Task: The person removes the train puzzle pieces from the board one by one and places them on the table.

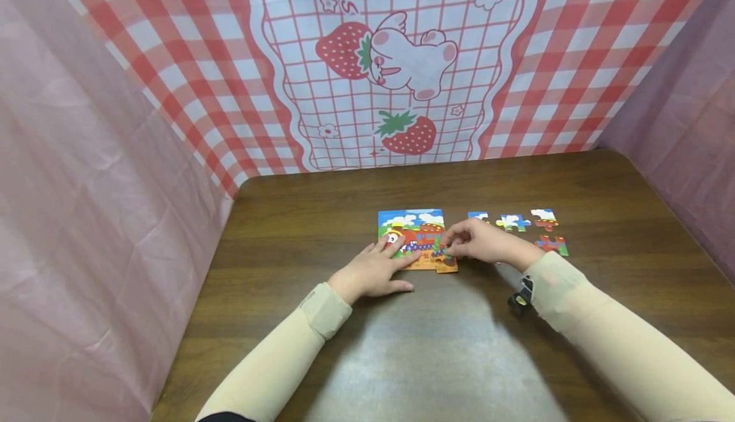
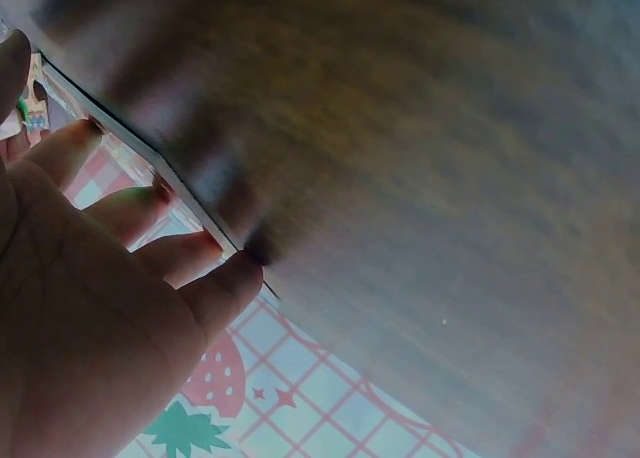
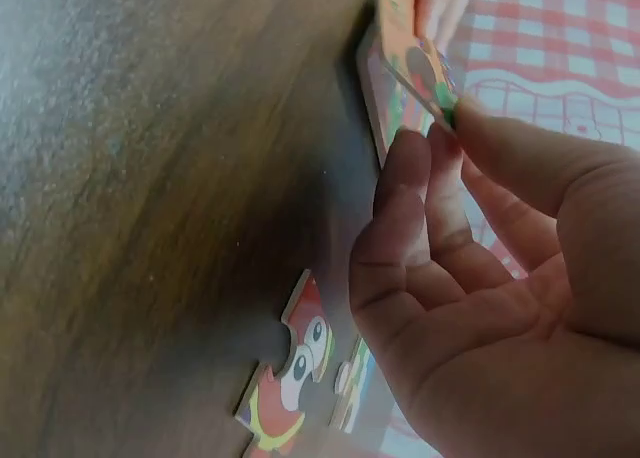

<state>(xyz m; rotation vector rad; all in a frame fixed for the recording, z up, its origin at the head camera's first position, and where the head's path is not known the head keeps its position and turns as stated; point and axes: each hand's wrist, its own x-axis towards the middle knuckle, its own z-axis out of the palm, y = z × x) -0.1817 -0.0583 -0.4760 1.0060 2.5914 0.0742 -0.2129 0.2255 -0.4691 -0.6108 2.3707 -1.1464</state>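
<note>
A colourful jigsaw puzzle [image 1: 410, 218] with a cartoon train lies on the table. My left hand [image 1: 373, 272] rests on its lower left part with fingers spread; in the left wrist view the left hand's fingertips [image 2: 225, 278] reach the puzzle's edge. At the puzzle's lower right corner, my right hand [image 1: 479, 240] pinches an orange and green puzzle piece [image 1: 446, 267] between thumb and fingers. In the right wrist view this puzzle piece [image 3: 408, 58] is tilted up over the puzzle's side. The right fingers cover part of the puzzle's right edge in the head view.
Several loose pieces lie right of the puzzle, among them a blue and white piece [image 1: 513, 222] and a red piece [image 1: 554, 245]. A piece with cartoon eyes [image 3: 290, 373] lies below the right hand. A checked strawberry cloth [image 1: 396, 90] hangs behind the wooden table [image 1: 287, 218].
</note>
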